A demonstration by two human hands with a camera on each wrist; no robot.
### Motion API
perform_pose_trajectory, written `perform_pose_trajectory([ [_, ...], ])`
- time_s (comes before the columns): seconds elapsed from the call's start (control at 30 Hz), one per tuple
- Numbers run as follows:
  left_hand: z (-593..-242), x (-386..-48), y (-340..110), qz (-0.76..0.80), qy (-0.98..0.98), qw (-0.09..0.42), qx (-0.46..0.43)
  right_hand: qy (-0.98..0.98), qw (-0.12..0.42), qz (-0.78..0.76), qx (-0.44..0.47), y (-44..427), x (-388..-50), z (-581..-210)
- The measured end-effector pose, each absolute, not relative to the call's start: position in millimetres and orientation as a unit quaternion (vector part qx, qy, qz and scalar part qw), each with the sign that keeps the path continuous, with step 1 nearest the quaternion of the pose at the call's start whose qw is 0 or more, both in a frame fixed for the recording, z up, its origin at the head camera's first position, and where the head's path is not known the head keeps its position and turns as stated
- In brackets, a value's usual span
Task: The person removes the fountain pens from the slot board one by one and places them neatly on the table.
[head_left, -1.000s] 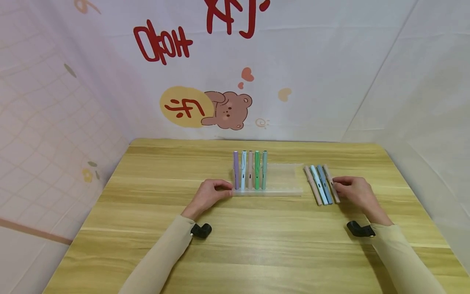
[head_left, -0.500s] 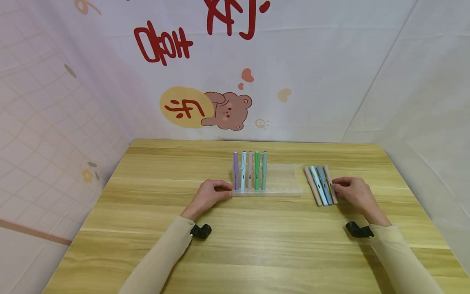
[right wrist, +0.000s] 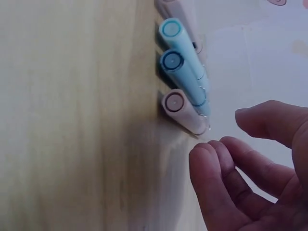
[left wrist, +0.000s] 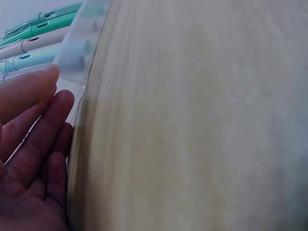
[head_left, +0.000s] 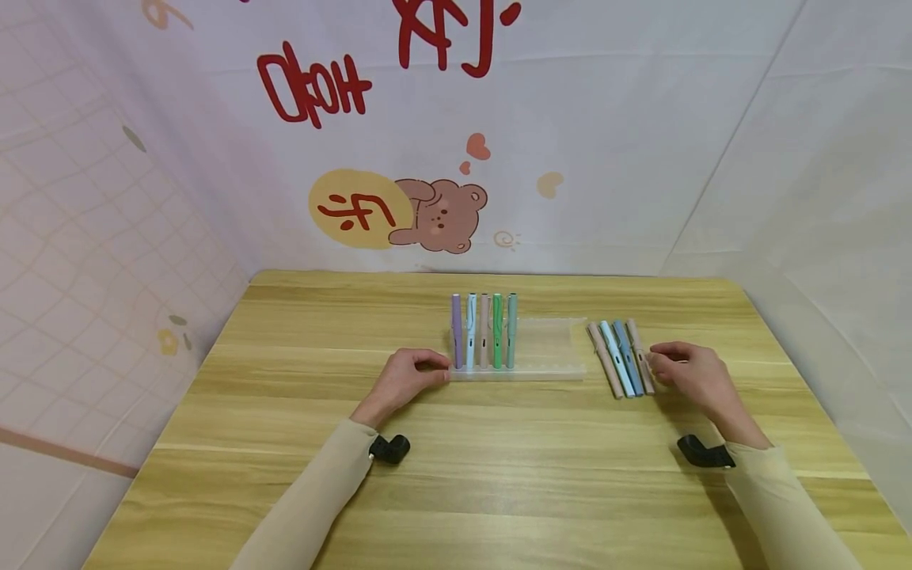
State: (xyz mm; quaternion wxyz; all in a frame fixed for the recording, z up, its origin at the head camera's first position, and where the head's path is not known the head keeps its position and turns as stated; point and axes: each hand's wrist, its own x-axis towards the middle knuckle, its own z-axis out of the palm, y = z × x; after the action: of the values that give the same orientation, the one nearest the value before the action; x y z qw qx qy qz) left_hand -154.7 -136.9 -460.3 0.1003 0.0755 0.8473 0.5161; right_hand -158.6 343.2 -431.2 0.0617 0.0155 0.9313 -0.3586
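Loose pens (head_left: 630, 366) unmoved, right hand (head_left: 698, 381) eased away.

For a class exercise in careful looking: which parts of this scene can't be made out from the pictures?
Left wrist view: the purple pen, mostly hidden behind the left hand.
Left wrist view: the cap end of the light blue pen in the stand, cut off by the left edge.
Head view: the top red writing, cut off by the top edge.
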Motion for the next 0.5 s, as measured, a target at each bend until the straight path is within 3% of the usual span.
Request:
perform_pose_trajectory([
  [0.5, -458.6, -153.8, -136.5, 0.516, 0.847, 0.102, 0.071, 0.906, -0.001, -0.423, 0.001, 331.2, -136.2, -412.9],
])
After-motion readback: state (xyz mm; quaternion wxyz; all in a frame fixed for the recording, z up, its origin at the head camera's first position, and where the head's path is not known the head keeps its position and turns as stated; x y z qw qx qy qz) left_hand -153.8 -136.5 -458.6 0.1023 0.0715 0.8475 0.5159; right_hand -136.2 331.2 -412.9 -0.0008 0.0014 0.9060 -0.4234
